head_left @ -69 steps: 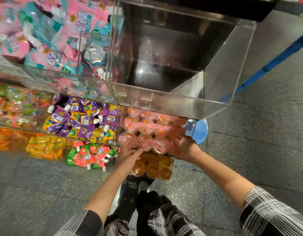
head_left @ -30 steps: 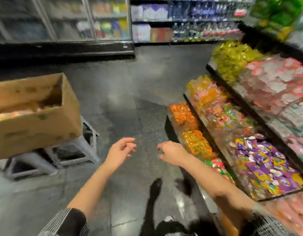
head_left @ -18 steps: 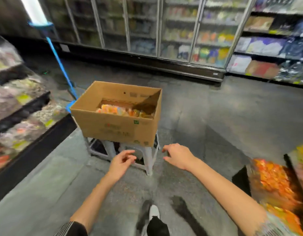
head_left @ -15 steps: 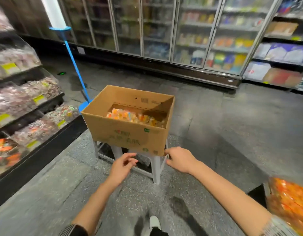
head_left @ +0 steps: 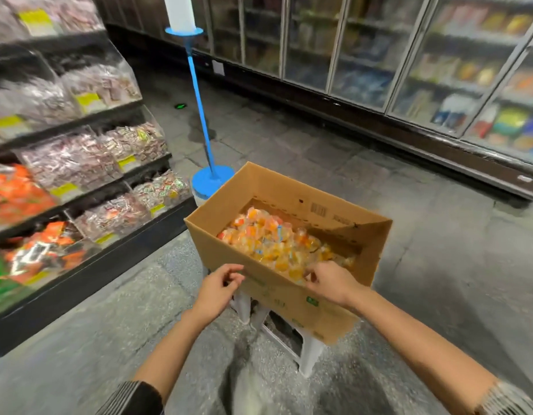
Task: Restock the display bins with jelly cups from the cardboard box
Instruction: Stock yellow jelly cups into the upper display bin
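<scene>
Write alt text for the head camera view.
Two bare hands, left hand and right hand, reach for an open cardboard box of orange jelly cups set on a white stool. Snack display bins stand left, glass-door coolers behind.

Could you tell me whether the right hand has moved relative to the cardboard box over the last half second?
Yes. The right hand has moved forward, over the cardboard box's near rim.

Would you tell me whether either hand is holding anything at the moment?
Neither: the left hand and right hand are empty, fingers loosely curled at the cardboard box's near edge.
</scene>
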A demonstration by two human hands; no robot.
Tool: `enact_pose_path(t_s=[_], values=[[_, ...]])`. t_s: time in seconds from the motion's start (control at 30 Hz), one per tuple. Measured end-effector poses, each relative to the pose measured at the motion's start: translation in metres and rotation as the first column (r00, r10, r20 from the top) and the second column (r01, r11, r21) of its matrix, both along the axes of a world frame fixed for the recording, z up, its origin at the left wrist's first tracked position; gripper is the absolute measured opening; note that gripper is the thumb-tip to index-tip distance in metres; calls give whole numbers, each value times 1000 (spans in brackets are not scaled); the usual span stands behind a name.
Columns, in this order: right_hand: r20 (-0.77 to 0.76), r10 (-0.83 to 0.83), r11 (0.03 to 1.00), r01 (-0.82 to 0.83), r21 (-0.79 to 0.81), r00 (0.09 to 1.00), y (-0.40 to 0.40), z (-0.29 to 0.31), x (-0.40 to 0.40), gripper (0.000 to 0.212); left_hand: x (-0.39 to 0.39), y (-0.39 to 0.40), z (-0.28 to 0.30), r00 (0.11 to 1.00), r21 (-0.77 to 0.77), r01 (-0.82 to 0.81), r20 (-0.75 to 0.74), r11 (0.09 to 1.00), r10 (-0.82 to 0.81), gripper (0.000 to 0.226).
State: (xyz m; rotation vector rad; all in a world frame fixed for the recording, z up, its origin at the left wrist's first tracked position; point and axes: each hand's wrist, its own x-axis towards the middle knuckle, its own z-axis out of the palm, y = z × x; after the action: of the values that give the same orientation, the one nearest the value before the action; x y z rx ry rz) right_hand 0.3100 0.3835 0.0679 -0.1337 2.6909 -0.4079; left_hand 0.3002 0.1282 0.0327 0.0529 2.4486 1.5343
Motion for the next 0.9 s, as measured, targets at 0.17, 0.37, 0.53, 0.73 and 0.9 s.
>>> enact_pose_path(t_s=[0.17, 0.37, 0.53, 0.73, 0.9], values=[[95, 13, 999, -9, -48, 995, -12, -32, -83, 37, -71, -22, -21, 999, -149, -36, -16, 988, 34, 28], [173, -69, 995, 82, -65, 982, -36, -80, -190, 46, -187, -53, -59, 997, -327, -43, -70, 944, 21, 34], [269, -180, 980, 197, -35, 946, -59, -127, -257, 54, -279, -78, -94, 963, -479, 72, -194, 875, -186, 32], [435, -282, 953, 301, 26, 855, -73, -185, -319, 67, -361, -85, -123, 847, -701, 330, -75, 632, -527, 32], [434, -297, 946, 323, 15, 850, -85, -232, -360, 60, -382, -99, -164, 729, -731, 389, -128, 560, -673, 45]])
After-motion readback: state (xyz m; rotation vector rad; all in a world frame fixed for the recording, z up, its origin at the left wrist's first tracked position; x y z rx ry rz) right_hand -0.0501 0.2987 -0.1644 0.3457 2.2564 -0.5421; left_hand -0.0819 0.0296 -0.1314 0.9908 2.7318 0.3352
